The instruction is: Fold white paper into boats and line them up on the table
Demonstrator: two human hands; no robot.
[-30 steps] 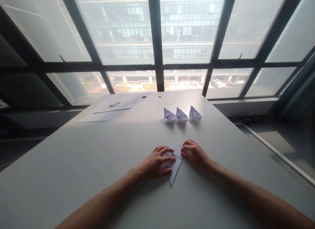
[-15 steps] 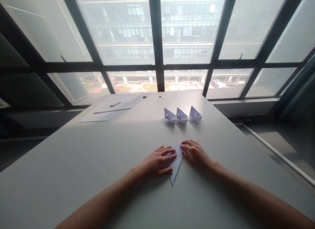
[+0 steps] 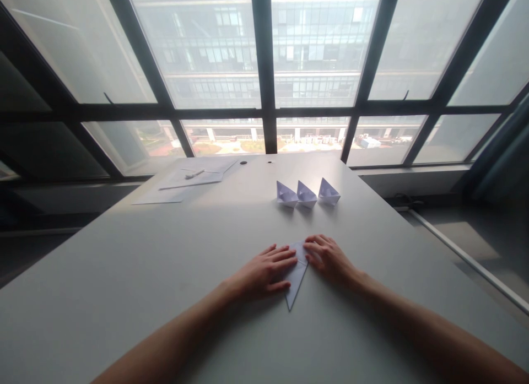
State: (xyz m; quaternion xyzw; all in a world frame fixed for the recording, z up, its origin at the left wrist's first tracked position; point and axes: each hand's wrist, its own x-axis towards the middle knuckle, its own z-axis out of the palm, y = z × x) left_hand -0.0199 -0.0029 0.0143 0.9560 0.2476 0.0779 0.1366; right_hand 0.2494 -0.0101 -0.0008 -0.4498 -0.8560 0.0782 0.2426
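Note:
A folded piece of white paper (image 3: 296,276) lies flat on the white table (image 3: 198,246), its narrow point toward me. My left hand (image 3: 270,271) rests on its left side with the fingers spread. At the upper right edge of the paper is my right hand (image 3: 328,258), its fingers bent and the fingertips touching the paper; whether they pinch it is hard to see. Beyond my hands stand three folded paper boats, the left one (image 3: 286,195) and middle one (image 3: 306,196) close together, the right one (image 3: 329,193) slightly apart.
Sheets of white paper (image 3: 171,195) lie at the far left of the table, with a small white object (image 3: 194,174) on top. Two round holes are near the far edge. Large windows with dark frames (image 3: 268,97) rise behind the table.

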